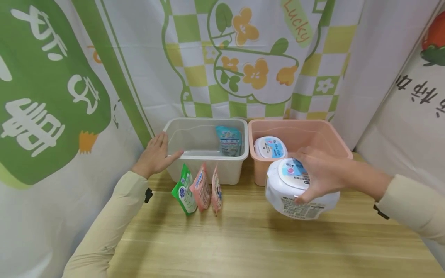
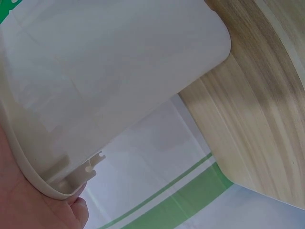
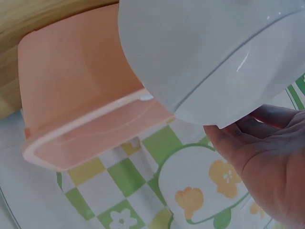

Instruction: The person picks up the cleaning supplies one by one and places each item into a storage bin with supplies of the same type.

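My right hand (image 1: pixel 321 173) grips a white lidded plastic tub (image 1: pixel 293 208) from above, its thumb on the near side. The tub, with a blue and pink label on its lid, is tilted and overlaps the front of the pink bin (image 1: pixel 333 133). Seen from the right wrist, the smooth white side of the tub (image 3: pixel 214 57) fills the upper right above my fingers. My left hand (image 1: pixel 154 156) rests on the left front corner of the white bin (image 1: pixel 222 172), fingers along the rim and thumb pointing right.
Inside the pink bin sits a similar white tub (image 1: pixel 271 147). A blue pouch (image 1: pixel 229 141) stands in the white bin's right end. One green pouch (image 1: pixel 186 193) and two pink pouches (image 1: pixel 201 189) stand before that bin on the wooden table (image 1: pixel 243 247). Patterned curtains (image 1: pixel 198 77) hang behind.
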`<state>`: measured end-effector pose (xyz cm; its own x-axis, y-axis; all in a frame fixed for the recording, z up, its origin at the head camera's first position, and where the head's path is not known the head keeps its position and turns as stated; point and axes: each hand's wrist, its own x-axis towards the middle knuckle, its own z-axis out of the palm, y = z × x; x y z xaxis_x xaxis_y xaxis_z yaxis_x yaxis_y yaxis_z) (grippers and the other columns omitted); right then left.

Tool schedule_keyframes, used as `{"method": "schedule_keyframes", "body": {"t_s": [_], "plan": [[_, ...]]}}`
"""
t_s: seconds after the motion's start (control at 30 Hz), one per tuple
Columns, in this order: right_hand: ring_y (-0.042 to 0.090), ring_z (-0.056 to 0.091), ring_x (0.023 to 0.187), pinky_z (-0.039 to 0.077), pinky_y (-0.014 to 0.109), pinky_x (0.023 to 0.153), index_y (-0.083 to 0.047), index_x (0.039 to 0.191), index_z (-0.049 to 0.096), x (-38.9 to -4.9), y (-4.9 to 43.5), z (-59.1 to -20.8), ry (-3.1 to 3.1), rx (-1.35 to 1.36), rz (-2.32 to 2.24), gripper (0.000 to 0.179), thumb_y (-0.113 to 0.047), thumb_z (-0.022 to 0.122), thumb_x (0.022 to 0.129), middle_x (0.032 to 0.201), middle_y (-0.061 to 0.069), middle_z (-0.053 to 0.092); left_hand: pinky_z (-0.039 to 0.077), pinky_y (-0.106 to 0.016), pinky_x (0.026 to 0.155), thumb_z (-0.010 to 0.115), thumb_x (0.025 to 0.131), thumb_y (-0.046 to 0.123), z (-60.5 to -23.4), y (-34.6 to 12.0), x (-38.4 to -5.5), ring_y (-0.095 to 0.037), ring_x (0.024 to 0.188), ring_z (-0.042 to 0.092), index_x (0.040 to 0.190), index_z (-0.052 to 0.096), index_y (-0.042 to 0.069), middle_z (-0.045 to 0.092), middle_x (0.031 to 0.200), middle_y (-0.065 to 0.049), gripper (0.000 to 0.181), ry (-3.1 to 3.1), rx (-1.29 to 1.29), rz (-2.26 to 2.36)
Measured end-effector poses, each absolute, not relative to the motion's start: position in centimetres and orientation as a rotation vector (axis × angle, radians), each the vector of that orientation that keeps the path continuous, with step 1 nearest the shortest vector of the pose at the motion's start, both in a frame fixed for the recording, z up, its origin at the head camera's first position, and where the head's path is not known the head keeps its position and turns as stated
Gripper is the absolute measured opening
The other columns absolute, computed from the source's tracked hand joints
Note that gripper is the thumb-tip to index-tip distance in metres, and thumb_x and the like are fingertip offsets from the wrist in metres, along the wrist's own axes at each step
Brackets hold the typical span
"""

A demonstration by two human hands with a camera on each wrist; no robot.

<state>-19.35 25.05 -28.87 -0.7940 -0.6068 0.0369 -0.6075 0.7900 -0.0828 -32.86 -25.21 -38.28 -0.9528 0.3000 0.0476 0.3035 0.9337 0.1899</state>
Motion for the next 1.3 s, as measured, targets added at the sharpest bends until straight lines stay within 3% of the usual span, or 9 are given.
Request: {"method": "schedule_keyframes", "body": {"t_s": [0.3, 0.43, 0.63, 0.9, 0.97, 1.1, 1.3], "plan": [[0.022, 0.056, 0.108, 0.05, 0.037, 0.083, 0.0, 0.134, 0.059, -19.2, 25.2, -25.6, -3.001, 0.948, 0.047, 0.113, -0.081, 0.084, 0.06, 0.115, 0.003, 0.065, 0.004, -0.059, 0.133, 0.033, 0.107, 0.068, -37.9, -25.0, -32.7, -0.051, 0.162, 0.003, 0.162, -0.001, -0.015, 0.0, 0.172, -0.035, 0.105, -3.081, -0.476, -0.31], [0.018, 0.058, 0.104, 0.049, 0.035, 0.081, -0.006, 0.132, 0.061, -19.3, 25.3, -24.3, -3.002, 0.915, 0.077, 0.106, -0.079, 0.086, 0.06, 0.111, -0.001, 0.066, 0.004, -0.06, 0.133, 0.033, 0.107, 0.067, -37.9, -25.0, -32.8, -0.051, 0.162, 0.004, 0.162, -0.001, -0.015, 0.001, 0.172, -0.036, 0.105, -3.074, -0.481, -0.308], [0.015, 0.061, 0.086, 0.051, 0.029, 0.066, -0.01, 0.118, 0.064, -19.5, 25.0, -22.8, -3.049, 0.764, 0.206, 0.089, -0.073, 0.09, 0.062, 0.1, 0.0, 0.067, 0.006, -0.061, 0.133, 0.033, 0.107, 0.068, -38.0, -25.1, -32.9, -0.051, 0.162, 0.006, 0.162, 0.001, -0.015, 0.002, 0.172, -0.036, 0.105, -3.063, -0.481, -0.3], [0.017, 0.064, 0.062, 0.053, 0.03, 0.05, -0.008, 0.104, 0.064, -20.3, 24.4, -21.1, -3.136, 0.477, 0.23, 0.073, -0.07, 0.085, 0.071, 0.077, 0.005, 0.068, 0.005, -0.06, 0.133, 0.031, 0.106, 0.071, -38.2, -25.3, -32.9, -0.051, 0.162, 0.003, 0.162, -0.003, -0.014, -0.001, 0.173, -0.034, 0.107, -3.082, -0.47, -0.301], [0.018, 0.063, 0.058, 0.052, 0.031, 0.049, -0.008, 0.091, 0.064, -20.6, 24.4, -20.8, -3.131, 0.416, 0.214, 0.069, -0.071, 0.084, 0.072, 0.071, 0.005, 0.066, 0.005, -0.06, 0.133, 0.031, 0.106, 0.071, -38.2, -25.3, -32.8, -0.051, 0.162, 0.004, 0.162, -0.002, -0.014, 0.0, 0.173, -0.034, 0.107, -3.078, -0.471, -0.304], [0.02, 0.063, 0.055, 0.051, 0.032, 0.048, -0.008, 0.078, 0.062, -21.6, 24.5, -20.2, -3.117, 0.324, 0.187, 0.07, -0.076, 0.081, 0.073, 0.067, 0.007, 0.065, 0.006, -0.06, 0.133, 0.03, 0.106, 0.071, -38.1, -25.4, -32.7, -0.051, 0.162, 0.005, 0.162, 0.0, -0.014, 0.001, 0.173, -0.034, 0.106, -3.069, -0.473, -0.305], [0.023, 0.064, 0.059, 0.051, 0.033, 0.049, -0.004, 0.082, 0.062, -23.3, 25.0, -19.5, -3.108, 0.257, 0.158, 0.078, -0.08, 0.077, 0.074, 0.073, 0.012, 0.065, 0.007, -0.059, 0.133, 0.031, 0.105, 0.072, -38.1, -25.3, -32.6, -0.05, 0.162, 0.006, 0.163, 0.001, -0.013, 0.003, 0.173, -0.034, 0.107, -3.06, -0.474, -0.317]]}}
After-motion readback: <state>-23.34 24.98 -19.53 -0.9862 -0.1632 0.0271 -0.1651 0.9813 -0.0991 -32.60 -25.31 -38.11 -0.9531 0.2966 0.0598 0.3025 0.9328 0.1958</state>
